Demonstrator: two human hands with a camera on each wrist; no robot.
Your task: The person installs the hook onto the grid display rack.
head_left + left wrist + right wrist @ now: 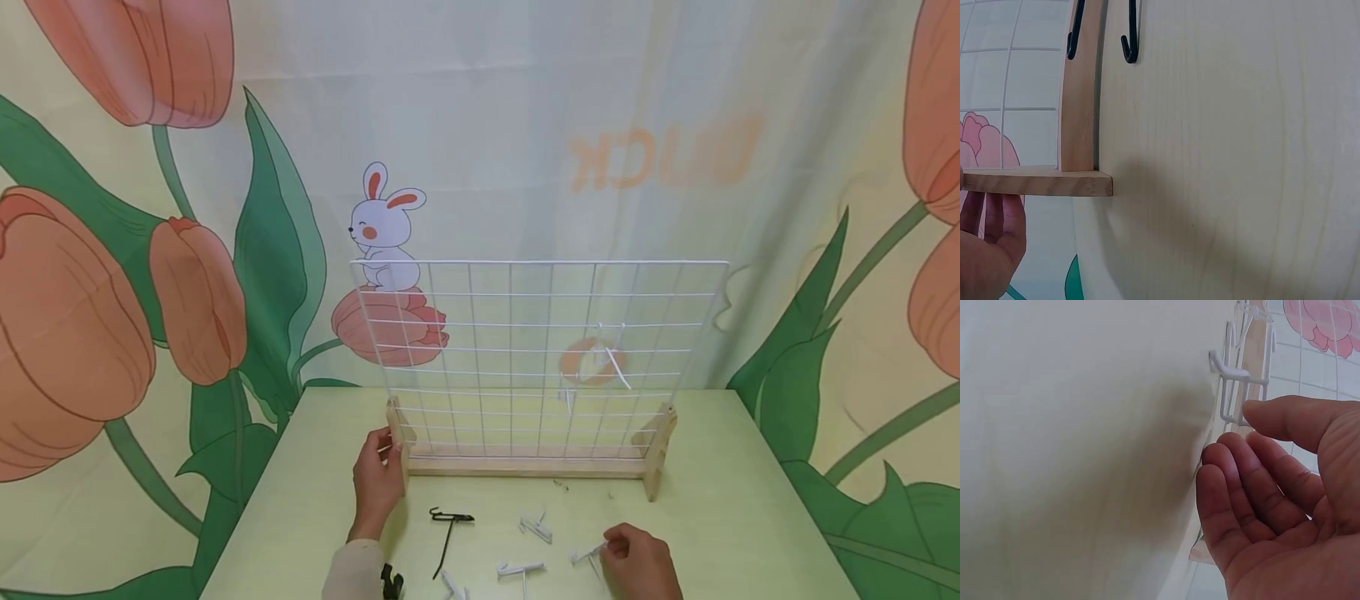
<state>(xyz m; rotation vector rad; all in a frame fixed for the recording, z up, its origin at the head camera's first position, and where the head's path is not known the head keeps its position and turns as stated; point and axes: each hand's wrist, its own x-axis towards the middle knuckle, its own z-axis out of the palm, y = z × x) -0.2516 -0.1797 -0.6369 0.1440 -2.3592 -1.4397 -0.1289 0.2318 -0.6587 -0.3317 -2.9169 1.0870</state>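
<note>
left hand (377, 481): clamped on 1 stand (525, 467) | right hand (641, 562): fingers apart | loose: 4 white hooks (522, 570), 1 black hook (453, 517)

Grid panel (511, 294): white wire, patterned in open rectangles. Wooden stand (525, 467): light tan, brownish grain. Loose hooks (536, 527): white. Odd hook (450, 517): solid black. Hung hook (618, 369): white. Desk (712, 517): pale yellow-green, marked with faint wood-grain lines. Backdrop cloth (510, 125): whitish to cream, printed with coral-orange tulips (75, 325) outlined darker, leaves (273, 242) in several greens, and a white rabbit (390, 229) whose inner ears and cheek are orange. Lettering (637, 160): faint orange. Sleeve (354, 571): beige.
</note>
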